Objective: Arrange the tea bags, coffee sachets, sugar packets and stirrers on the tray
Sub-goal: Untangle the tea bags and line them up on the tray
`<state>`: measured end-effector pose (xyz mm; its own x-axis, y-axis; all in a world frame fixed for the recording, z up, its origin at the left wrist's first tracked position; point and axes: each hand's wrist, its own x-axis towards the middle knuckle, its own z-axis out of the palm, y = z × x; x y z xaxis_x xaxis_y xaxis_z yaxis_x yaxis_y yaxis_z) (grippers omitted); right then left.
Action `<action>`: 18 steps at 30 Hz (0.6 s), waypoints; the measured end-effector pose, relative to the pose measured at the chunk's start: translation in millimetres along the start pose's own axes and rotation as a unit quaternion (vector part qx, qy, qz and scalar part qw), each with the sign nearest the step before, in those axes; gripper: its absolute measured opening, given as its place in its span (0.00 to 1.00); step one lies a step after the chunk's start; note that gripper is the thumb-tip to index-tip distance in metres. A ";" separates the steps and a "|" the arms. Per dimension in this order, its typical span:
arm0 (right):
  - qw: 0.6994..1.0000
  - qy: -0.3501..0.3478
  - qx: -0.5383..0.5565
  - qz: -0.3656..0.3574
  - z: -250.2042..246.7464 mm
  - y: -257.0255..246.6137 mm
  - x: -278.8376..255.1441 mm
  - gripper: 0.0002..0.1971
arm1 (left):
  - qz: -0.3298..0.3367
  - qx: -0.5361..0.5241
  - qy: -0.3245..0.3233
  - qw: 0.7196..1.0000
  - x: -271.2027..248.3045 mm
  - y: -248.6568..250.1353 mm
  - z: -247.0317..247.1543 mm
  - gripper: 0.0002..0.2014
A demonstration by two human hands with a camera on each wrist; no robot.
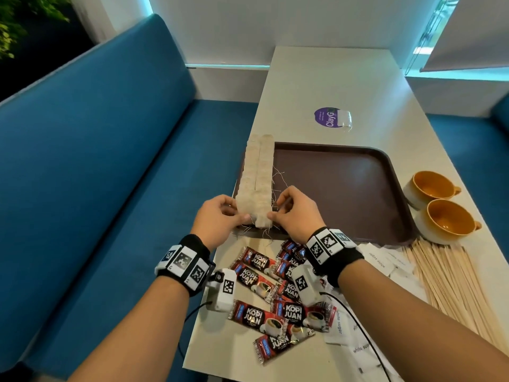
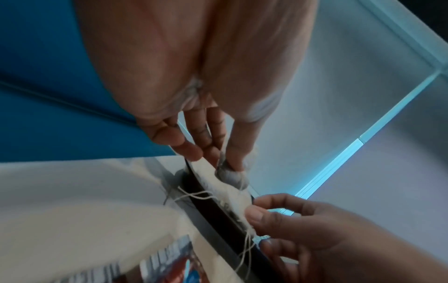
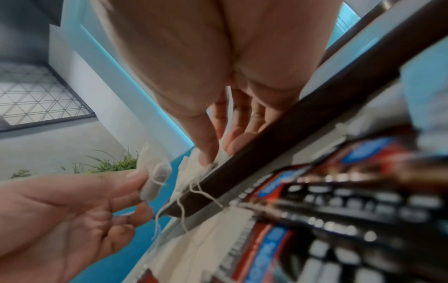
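Left hand [image 1: 217,216] pinching the near end of the tea bags [image 1: 257,180] on the tray [image 1: 344,186], right hand [image 1: 294,210] pinching the other side, fingertips hiding behind the bags, coffee sachets [image 1: 264,293] lying partly under the wrists

Left forearm [image 1: 154,307]: bare, wearing black wristband [image 1: 190,264] carrying white square-coded tags | white camera block [image 1: 223,290] trailing black cable | right forearm [image 1: 413,312]: bare, wearing matching band [image 1: 334,253], block [image 1: 305,285], cable.
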<state>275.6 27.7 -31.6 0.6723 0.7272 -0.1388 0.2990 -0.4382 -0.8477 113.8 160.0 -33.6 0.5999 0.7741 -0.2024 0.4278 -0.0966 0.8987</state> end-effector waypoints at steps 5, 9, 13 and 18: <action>0.997 -0.060 -0.046 -0.008 -1.6 -2.7 -2.7 0.05 | -0.014 0.124 -0.021 0.992 11.3 7.0 0.8 0.24; 0.992 -0.075 -0.097 -0.016 6.1 -5.6 0.6 0.03 | 0.001 0.171 0.008 0.985 14.4 11.7 1.7 0.24; 0.988 -0.084 -0.129 -0.024 10.5 -9.8 3.5 0.02 | -0.006 0.187 0.013 0.982 17.0 8.6 4.0 0.26; 0.989 -0.079 -0.121 -0.030 6.4 -10.0 6.2 0.03 | 0.004 0.165 0.007 0.986 17.6 8.8 1.0 0.21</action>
<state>272.4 39.9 -27.3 0.5395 0.8213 -0.1857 0.5013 -0.4904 -0.7129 128.8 172.2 -29.6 0.5960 0.7806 -0.1882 0.6212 -0.2996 0.7241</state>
